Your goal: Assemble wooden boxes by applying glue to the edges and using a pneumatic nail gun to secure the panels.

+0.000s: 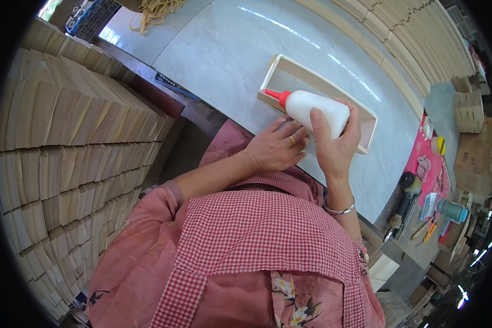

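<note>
My right hand [336, 142] is wrapped round a white squeeze bottle [311, 109] with a red pointed nozzle. The bottle is tilted on its side, and its tip is over the left end of a shallow, pale wooden box frame [327, 78] on the table. My left hand [279, 146] holds nothing that I can see. Its fingers are stretched out at the frame's near side, below the bottle; whether they touch the frame is partly hidden.
The marbled tabletop [213, 60] extends beyond the frame. Stacked wooden pieces [82, 115] rise at my left, and more boards [415, 44] lie at the far right. A black power tool [404, 205] and a pink cloth [421, 158] are on the right. Yellowish strips [153, 12] lie far left.
</note>
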The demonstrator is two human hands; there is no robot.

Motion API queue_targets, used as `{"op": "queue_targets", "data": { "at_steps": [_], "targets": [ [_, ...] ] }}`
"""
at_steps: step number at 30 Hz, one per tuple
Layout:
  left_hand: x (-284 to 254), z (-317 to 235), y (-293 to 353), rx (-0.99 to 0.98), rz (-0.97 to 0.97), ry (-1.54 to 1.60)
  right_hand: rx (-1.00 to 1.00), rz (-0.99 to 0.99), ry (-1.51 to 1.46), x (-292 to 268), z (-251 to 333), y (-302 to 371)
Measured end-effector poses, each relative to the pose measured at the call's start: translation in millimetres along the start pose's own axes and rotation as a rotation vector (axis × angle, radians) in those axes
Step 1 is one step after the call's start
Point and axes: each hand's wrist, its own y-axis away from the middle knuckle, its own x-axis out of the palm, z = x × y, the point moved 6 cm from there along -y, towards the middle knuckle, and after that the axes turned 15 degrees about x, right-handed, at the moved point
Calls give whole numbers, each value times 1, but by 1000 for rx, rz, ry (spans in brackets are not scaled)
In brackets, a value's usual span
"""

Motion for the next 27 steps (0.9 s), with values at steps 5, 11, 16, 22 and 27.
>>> {"op": "queue_targets", "data": {
  "at_steps": [5,11,16,22,27],
  "targets": [
    [2,1,-2,3,2,0,20,-47,77,-22,5,5],
    [2,2,-6,-2,27,-17,92,-162,170,-72,-8,13],
    [3,1,-8,-19,62,-8,156,-255,187,-107,-12,24],
    [0,-1,-8,-20,59,-1,217,-367,185,-154,-24,39],
    [-1,-2,-7,-28,71,-11,211,-456,235,-188,-32,49]
  ]
}}
